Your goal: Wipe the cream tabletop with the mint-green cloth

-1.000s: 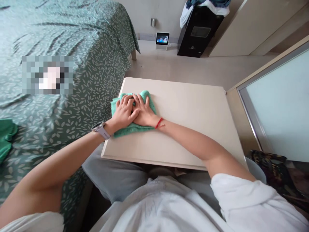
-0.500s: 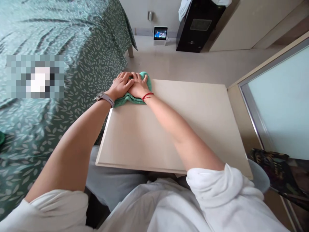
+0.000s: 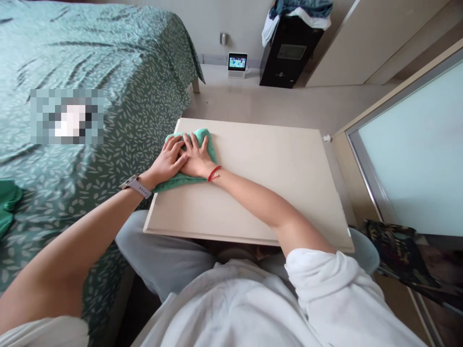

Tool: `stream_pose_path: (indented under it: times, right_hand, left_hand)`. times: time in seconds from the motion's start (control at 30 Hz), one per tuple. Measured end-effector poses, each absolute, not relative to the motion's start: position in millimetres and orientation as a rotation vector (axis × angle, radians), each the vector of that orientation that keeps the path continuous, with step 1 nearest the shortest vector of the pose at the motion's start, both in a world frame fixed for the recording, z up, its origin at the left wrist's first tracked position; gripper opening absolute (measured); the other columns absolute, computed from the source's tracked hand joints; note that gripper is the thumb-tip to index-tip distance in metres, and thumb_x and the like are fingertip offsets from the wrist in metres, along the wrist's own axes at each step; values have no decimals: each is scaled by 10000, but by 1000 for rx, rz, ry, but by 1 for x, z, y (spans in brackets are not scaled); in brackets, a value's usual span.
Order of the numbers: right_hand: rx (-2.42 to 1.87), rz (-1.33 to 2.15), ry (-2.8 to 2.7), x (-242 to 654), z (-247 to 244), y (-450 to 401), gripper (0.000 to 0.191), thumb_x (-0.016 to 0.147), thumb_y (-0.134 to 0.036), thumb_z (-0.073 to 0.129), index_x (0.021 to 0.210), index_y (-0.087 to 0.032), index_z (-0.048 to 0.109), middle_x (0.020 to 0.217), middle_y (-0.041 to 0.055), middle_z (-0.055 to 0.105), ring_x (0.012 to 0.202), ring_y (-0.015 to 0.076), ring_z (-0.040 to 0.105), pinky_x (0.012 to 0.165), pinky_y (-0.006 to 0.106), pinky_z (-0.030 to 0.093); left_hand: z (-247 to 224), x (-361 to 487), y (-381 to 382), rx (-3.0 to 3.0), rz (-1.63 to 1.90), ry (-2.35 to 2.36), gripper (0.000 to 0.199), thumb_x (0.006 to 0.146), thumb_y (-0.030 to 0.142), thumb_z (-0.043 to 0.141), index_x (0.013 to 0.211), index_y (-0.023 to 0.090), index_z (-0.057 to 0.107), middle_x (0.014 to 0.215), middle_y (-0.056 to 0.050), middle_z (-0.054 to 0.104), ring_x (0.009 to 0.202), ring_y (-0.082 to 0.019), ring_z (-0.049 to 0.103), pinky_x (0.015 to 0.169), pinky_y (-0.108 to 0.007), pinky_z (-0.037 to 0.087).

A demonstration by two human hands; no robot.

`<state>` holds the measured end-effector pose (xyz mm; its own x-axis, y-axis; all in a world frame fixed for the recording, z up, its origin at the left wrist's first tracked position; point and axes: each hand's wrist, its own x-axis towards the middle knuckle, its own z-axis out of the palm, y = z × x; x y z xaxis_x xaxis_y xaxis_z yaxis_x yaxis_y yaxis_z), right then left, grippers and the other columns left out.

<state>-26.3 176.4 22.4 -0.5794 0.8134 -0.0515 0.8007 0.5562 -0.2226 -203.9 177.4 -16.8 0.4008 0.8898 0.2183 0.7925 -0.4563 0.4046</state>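
A folded green cloth (image 3: 181,180) lies on the left part of the pale tabletop (image 3: 260,159), its near corner reaching the left edge. My right hand (image 3: 196,159) rests flat on the cloth with its fingers spread. Beside it, my left hand (image 3: 167,162) also lies on the cloth, fingers extended, its thumb side overlapping the right hand. A watch (image 3: 135,185) is on my left wrist and a red string bracelet (image 3: 214,173) on my right. Much of the cloth is hidden beneath both palms.
A bed with a green leaf-patterned cover (image 3: 123,96) stands close on the left, with a green fabric piece (image 3: 9,205) on it. Beyond the table are a small screen device (image 3: 237,65) and a black cabinet (image 3: 289,58). A frosted sliding panel (image 3: 415,144) is on the right.
Both hands and the cloth have come nearer along the table's left side, away from its far left corner. The cloth looks flatter and the right fingers more spread. The view has shifted slightly.
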Motion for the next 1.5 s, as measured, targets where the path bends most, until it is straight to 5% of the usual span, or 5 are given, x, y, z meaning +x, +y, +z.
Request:
stream_pose_path:
  times: [0.33,0.5,0.77,1.1,1.5]
  right_hand:
    - [-1030,360,-2827,-23,16,46,688,1144,-393,503,1779,-130,469,1905,282,254,1774,500,236,1354,863,238]
    - [-1057,357,-2809,4,8,16,698,1143,-388,520,1782,-114,464,1903,289,258,1769,489,262,1359,842,264]
    - [-1378,411,-2707,34,14,94,720,1174,-358,450,1855,-165,323,1920,270,236,1792,449,202,1399,803,184]
    - [-1642,436,-2523,37,9,251,727,1184,-387,359,1866,-153,270,1946,241,157,1804,452,120,1381,850,65]
    - [-1655,391,-2428,39,3,257,676,1158,-298,352,1823,-184,397,1945,206,208,1801,435,148,1354,890,58]
  left_hand:
    - [-17,-208,3,2351,540,1674,723,1102,613,401,1620,120,508,1784,-285,440,1734,-448,320,1423,-703,278]
    - [-10,-174,-25,2319,388,1768,759,1071,656,441,1618,136,521,1800,-302,430,1720,-549,308,1311,-863,294]
    - [4,-131,85,2354,339,1579,817,1090,678,385,1681,120,470,1812,-305,399,1722,-532,291,1264,-944,221]
    - [-11,-122,278,2568,486,1325,746,1093,626,322,1606,154,589,1675,-239,568,1640,-401,455,1400,-636,290]
    - [-11,-121,283,2554,462,1421,734,1105,625,329,1590,156,619,1735,-245,531,1678,-430,404,1374,-732,253]
